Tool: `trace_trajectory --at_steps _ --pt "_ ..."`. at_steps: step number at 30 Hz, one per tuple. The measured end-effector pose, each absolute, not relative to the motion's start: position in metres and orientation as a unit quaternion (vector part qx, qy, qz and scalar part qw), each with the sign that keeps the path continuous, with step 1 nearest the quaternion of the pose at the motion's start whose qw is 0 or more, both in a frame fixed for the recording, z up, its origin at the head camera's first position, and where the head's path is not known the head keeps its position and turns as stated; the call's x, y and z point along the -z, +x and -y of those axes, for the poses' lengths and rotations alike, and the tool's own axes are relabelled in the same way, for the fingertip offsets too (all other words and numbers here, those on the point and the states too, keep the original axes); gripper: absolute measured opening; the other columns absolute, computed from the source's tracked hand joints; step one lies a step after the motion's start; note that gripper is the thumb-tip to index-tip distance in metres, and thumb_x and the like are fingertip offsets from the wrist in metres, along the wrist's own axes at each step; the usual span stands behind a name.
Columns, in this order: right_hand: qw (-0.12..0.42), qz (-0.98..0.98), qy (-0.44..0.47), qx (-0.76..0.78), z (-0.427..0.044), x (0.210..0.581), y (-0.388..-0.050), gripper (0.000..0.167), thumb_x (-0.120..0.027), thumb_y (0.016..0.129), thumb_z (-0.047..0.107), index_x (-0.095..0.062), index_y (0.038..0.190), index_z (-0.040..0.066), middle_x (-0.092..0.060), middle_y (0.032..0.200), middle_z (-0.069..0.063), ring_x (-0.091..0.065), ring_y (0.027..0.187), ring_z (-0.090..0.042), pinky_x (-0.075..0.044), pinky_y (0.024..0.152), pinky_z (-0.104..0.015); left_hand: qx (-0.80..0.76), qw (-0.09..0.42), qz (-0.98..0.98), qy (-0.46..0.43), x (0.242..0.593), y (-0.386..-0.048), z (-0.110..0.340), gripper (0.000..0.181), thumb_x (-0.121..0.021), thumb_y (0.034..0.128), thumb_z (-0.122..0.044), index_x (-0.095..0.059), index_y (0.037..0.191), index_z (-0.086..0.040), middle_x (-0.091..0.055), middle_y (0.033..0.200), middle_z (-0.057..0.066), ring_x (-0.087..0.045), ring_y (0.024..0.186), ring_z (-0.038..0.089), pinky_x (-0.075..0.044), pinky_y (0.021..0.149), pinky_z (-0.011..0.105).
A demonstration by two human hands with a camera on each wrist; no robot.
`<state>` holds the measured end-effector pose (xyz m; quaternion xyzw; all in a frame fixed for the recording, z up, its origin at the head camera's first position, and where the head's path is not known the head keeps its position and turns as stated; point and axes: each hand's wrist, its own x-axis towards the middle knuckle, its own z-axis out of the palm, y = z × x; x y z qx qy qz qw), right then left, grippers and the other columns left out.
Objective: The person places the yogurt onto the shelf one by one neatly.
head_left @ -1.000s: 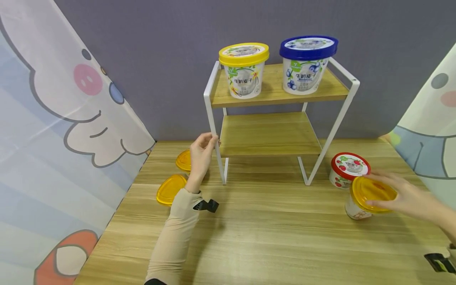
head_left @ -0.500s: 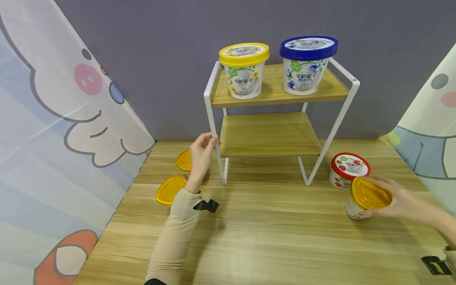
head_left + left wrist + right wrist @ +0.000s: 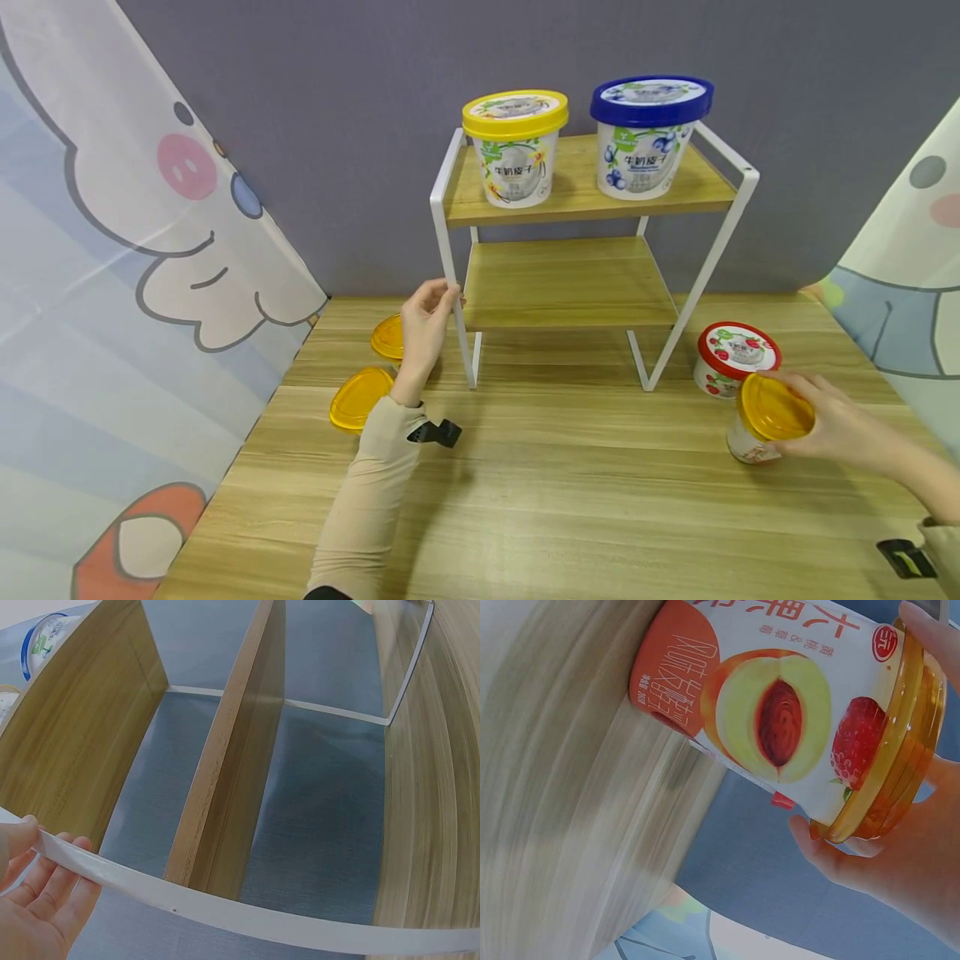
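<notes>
My left hand (image 3: pixel 424 329) pinches the white front-left post (image 3: pixel 446 250) of a two-tier wooden shelf rack. In the left wrist view the thumb is on one side of that post, with the fingers behind it. At the right, my right hand (image 3: pixel 834 421) grips a yogurt cup (image 3: pixel 772 705) by its amber plastic lid (image 3: pixel 776 408). The right wrist view shows a peach and a strawberry printed on its side. The cup appears upright on the wooden table. Just behind it sits a red-lidded tub (image 3: pixel 738 352), partly hidden.
On the rack's top board stand a yellow-lidded tub (image 3: pixel 516 150) and a blue-lidded tub (image 3: pixel 647 137). Two amber-lidded cups, one nearer (image 3: pixel 362 400) and one farther (image 3: pixel 387 337), stand left of the rack, partly behind my left arm. A grey wall (image 3: pixel 360 167) rises behind.
My right hand has moved left and closed its fingers and thumb around the lid of the yogurt cup. My left hand stays on the post.
</notes>
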<state>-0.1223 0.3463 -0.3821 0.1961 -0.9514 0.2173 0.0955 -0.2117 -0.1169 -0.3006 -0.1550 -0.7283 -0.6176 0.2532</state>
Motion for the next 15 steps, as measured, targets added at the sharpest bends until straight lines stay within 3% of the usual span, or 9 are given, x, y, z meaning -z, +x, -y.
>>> trace_trajectory --at_steps 7,15 --pt "0.101 0.947 0.214 -0.216 -0.3455 0.3839 -0.1229 0.098 -0.085 0.045 0.015 -0.038 0.130 0.006 -0.041 0.102 -0.027 -0.043 0.083 -0.039 -0.042 0.057 -0.058 0.618 0.252 0.729 -0.152 0.3009 -0.2113 0.1174 0.018 -0.054 0.0867 -0.003 -0.058 0.093 0.014 -0.058 0.081 0.032 -0.054 0.073 0.042 -0.043 0.062 0.017" --pt "0.109 0.951 0.210 -0.199 -0.3374 0.3792 -0.1243 0.097 -0.086 0.042 0.020 -0.041 0.126 0.005 -0.044 0.098 -0.025 -0.045 0.082 -0.039 -0.042 0.057 -0.055 0.622 0.249 0.726 -0.157 0.3006 -0.2112 0.1174 0.018 -0.054 0.0867 -0.003 -0.058 0.093 0.013 -0.057 0.082 0.034 -0.054 0.073 0.042 -0.042 0.061 0.017"
